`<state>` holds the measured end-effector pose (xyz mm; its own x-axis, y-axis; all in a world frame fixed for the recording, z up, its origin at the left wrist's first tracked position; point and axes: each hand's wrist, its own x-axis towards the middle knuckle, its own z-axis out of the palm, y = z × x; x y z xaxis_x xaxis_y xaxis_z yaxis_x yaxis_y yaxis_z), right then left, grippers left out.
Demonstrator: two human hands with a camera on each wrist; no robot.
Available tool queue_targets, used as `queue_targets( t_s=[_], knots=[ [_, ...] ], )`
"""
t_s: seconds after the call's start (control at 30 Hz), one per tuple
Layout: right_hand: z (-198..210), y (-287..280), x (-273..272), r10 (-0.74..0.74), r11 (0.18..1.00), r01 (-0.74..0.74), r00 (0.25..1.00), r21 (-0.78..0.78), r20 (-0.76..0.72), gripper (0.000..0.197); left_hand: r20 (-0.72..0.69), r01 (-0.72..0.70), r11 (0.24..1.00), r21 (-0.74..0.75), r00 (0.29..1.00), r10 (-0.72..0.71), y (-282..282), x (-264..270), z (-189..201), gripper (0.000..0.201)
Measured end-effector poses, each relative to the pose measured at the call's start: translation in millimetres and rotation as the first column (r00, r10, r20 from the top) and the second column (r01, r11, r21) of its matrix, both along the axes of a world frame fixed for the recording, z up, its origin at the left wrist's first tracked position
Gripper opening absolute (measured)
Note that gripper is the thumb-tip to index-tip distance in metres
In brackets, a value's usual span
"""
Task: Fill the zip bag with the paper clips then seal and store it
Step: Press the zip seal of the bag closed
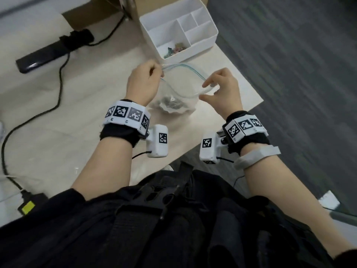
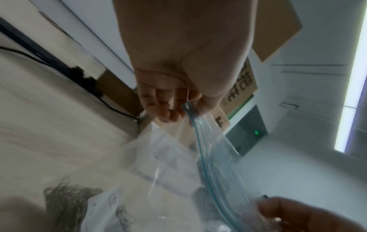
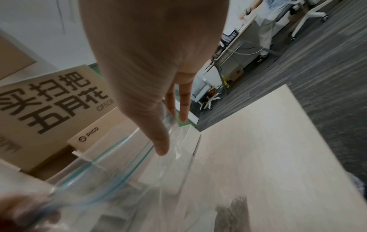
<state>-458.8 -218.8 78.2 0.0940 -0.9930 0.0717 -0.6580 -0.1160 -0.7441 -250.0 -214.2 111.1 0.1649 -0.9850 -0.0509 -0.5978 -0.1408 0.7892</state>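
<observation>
Both hands' fingers (image 1: 154, 71) pinch the zip bag (image 1: 173, 93) rim.

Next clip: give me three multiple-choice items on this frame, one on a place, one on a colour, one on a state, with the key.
1. Where do the paper clips lie?
A. at the zip bag's bottom
B. on the floor
C. in the left hand

2. What colour is the zip line?
A. red
B. blue-green
C. black

3. The zip bag mouth is:
A. sealed
B. held open
C. knotted

Key: A, a grey heap shows through the plastic; B, teal line along the rim; B, left hand and right hand pinch opposite ends, the rim gaping.
</observation>
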Motion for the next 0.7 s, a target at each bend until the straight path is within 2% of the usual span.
queue_targets(
  t_s=[0.07, 0.17, 0.27, 0.33, 0.43, 0.57, 0.63, 0.7],
  knots=[
    [0, -9, 18, -0.024, 0.999, 0.025, 1.0, -0.041, 0.009, 0.012, 0.012, -0.096, 0.995, 0.002, 0.995, 0.096, 2, 24, -5, 0.02],
    [8, -20, 43, -0.032, 0.993, 0.041, 0.997, -0.114, 0.075, 0.008, 0.016, -0.224, 0.974, -0.041, 0.974, 0.225, 4, 51, -8, 0.027],
    [16, -27, 61, 0.022, 0.987, -0.004, 0.993, -0.159, 0.112, 0.009, 0.055, -0.333, 0.932, -0.147, 0.938, 0.343, 11, 68, -5, 0.029],
    [18, -32, 71, 0.095, 0.991, -0.081, 0.988, -0.111, 0.125, 0.01, 0.058, -0.395, 0.902, -0.177, 0.91, 0.41, 18, 79, -5, 0.03],
    [13, -38, 79, 0.195, 0.981, -0.195, 0.972, -0.017, 0.129, 0.017, 0.039, -0.45, 0.891, -0.065, 0.891, 0.453, 30, 90, -8, 0.028],
    [4, -41, 92, 0.105, 0.994, -0.106, 0.959, -0.012, 0.262, 0.041, -0.115, -0.469, 0.877, 0.105, 0.87, 0.479, 39, 92, -6, 0.022],
    [5, -42, 96, 0.09, 0.996, -0.079, 0.942, -0.046, 0.323, 0.043, -0.16, -0.479, 0.867, 0.138, 0.853, 0.496, 40, 92, -3, 0.023],
    [7, -47, 98, 0.128, 0.992, -0.118, 0.936, -0.052, 0.329, 0.038, -0.18, -0.51, 0.847, 0.154, 0.828, 0.531, 40, 92, -2, 0.023]
  ],
)
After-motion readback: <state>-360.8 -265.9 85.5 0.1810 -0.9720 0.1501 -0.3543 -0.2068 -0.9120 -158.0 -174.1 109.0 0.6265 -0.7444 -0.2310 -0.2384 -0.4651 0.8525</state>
